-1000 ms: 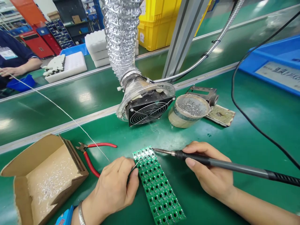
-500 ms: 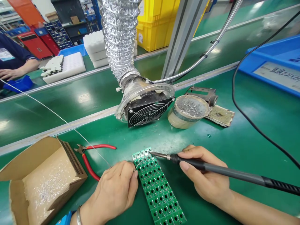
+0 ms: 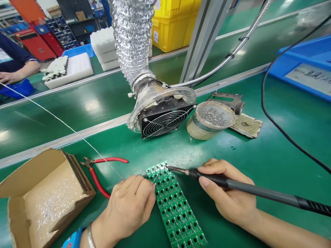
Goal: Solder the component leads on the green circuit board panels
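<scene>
One circuit board cropped below, soldering iron cut off right.

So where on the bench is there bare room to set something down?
Widest: between the blue bin and soldering iron, though a black cable crosses it. Smaller: between the tub and circuit board. Crowded: at left, where the cardboard box, red-handled cutters and left hand sit close.

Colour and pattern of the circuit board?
The circuit board is green with rows of dark round spots; best seen in the head view.
</scene>
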`<state>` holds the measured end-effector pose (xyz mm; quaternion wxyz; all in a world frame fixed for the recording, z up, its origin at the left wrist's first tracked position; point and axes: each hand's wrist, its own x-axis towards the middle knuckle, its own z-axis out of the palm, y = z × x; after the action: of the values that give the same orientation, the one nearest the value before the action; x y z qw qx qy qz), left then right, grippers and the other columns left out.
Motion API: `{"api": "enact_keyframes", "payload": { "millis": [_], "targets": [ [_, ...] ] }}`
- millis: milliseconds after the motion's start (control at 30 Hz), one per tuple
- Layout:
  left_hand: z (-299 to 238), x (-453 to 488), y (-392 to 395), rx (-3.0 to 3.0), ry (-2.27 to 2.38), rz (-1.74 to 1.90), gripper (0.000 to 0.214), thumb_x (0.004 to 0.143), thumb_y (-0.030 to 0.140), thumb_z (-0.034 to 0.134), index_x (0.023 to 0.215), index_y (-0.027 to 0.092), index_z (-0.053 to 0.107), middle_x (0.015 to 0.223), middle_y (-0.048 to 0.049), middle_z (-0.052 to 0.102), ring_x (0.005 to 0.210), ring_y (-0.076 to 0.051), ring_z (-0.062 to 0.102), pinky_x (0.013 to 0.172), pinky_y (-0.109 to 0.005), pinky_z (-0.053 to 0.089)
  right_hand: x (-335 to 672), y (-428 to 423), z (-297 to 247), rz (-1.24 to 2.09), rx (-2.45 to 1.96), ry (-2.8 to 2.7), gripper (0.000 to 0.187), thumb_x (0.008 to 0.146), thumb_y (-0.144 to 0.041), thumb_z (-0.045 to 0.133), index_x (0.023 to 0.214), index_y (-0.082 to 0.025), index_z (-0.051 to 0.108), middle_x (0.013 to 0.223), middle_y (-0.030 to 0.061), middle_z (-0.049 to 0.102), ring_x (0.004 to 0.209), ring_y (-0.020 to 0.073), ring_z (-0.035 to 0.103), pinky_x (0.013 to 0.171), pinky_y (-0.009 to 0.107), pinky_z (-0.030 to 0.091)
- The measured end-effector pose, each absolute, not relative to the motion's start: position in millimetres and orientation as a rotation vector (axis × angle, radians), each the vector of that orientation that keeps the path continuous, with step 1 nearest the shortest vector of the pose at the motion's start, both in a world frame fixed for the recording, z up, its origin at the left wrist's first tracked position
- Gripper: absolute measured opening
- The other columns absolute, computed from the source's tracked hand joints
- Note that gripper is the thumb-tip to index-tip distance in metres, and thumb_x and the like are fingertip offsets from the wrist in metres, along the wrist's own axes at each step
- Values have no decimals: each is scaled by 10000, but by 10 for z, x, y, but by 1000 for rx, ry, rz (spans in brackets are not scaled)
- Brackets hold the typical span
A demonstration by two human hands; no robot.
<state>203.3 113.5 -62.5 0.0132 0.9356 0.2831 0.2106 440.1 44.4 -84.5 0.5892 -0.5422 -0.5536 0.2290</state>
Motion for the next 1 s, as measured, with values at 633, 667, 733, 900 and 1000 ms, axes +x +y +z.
{"api": "enact_keyframes", "payload": {
  "millis": [633, 667, 733, 900, 1000],
  "targets": [
    [-628, 2017, 1147, 2933, 892, 656, 152, 917, 148, 523, 775, 201, 509, 622, 29, 465, 570, -136, 420, 522, -298, 314, 4383, 420, -871, 589, -1231, -1247, 187, 849, -116, 604, 963, -255, 655, 657, 13, 557, 564, 171, 503, 490, 316, 422],
    [-627, 2011, 1144, 2937, 894, 650, 157, 917, 148, 522, 770, 201, 504, 623, 29, 467, 572, -136, 422, 523, -298, 312, 4379, 419, -867, 587, -1240, -1261, 185, 847, -115, 607, 962, -253, 654, 658, 13, 559, 565, 169, 506, 491, 314, 425],
    [-626, 2007, 1137, 2943, 890, 644, 165, 917, 148, 520, 763, 202, 495, 626, 28, 472, 575, -136, 425, 527, -300, 310, 4374, 418, -857, 566, -1256, -1296, 189, 839, -106, 613, 957, -249, 650, 651, 7, 559, 559, 162, 506, 490, 307, 426],
    [-617, 2007, 1128, 2962, 892, 636, 177, 920, 153, 518, 752, 201, 485, 628, 26, 473, 580, -141, 423, 528, -309, 307, 4367, 425, -840, 527, -1267, -1369, 221, 823, -86, 620, 971, -249, 637, 657, -3, 575, 557, 152, 522, 491, 294, 429],
    [-616, 2005, 1125, 2970, 901, 644, 185, 921, 152, 512, 745, 202, 483, 625, 27, 469, 576, -141, 419, 524, -313, 306, 4358, 435, -838, 521, -1280, -1385, 215, 824, -93, 623, 968, -251, 637, 658, -4, 585, 552, 155, 540, 487, 293, 437]
  ]
}}
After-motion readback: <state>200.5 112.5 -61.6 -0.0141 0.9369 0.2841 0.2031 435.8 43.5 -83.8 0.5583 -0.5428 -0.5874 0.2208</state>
